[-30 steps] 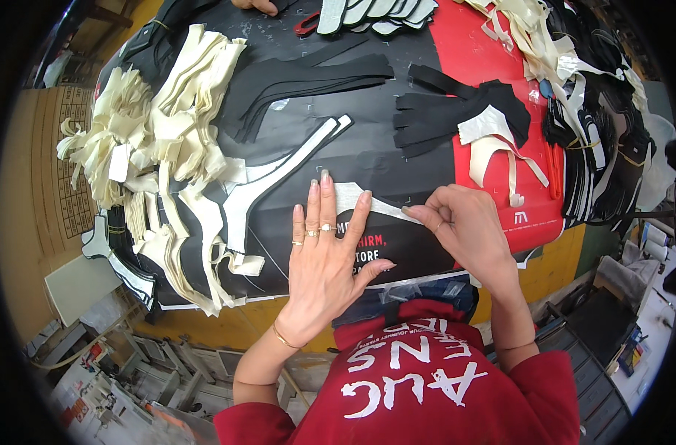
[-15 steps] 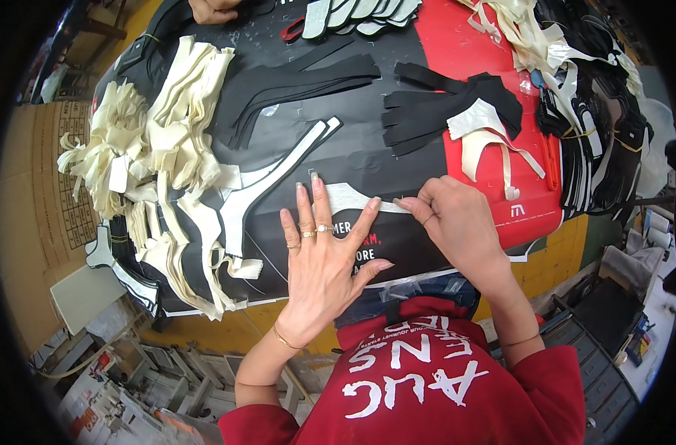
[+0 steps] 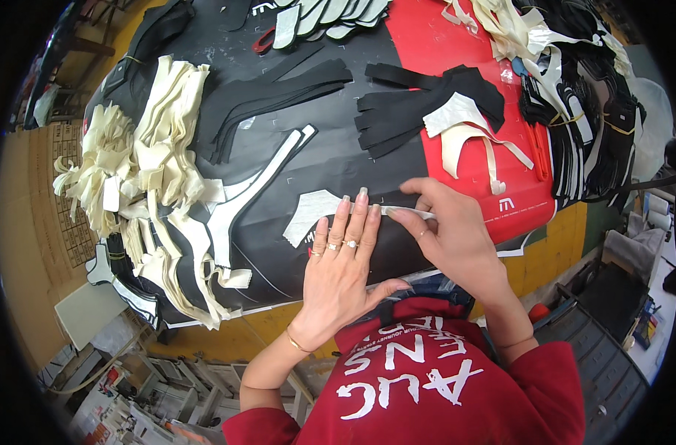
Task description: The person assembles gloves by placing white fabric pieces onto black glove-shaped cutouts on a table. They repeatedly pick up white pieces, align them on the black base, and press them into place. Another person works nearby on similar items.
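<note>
A white cut piece of fabric (image 3: 313,213) lies on the black sheet, with a broad left end and a narrow strip running right. My left hand (image 3: 345,256) rests flat across it, fingers stretched and thumb spread toward me, hiding part of the piece. At the strip's right end is my right hand (image 3: 453,230). Its thumb lies against the strip, while its index finger is lifted apart from the thumb; the other fingers curl out of sight. Left of my hands lies a white piece with black edging (image 3: 238,199), forked and long-armed.
Stacks of cream fabric strips (image 3: 167,126) cover the table's left side. Black strips (image 3: 278,93) and a black fanned bundle (image 3: 404,111) lie farther back, with a cream strapped piece (image 3: 456,144) on top. Red-handled scissors (image 3: 539,148) and tied black-and-white bundles (image 3: 575,141) sit at right.
My left hand has slid right along the white piece, uncovering its broad end, and its fingers have drawn together. My right index finger has parted from the thumb. Another person's hand has left the far edge.
</note>
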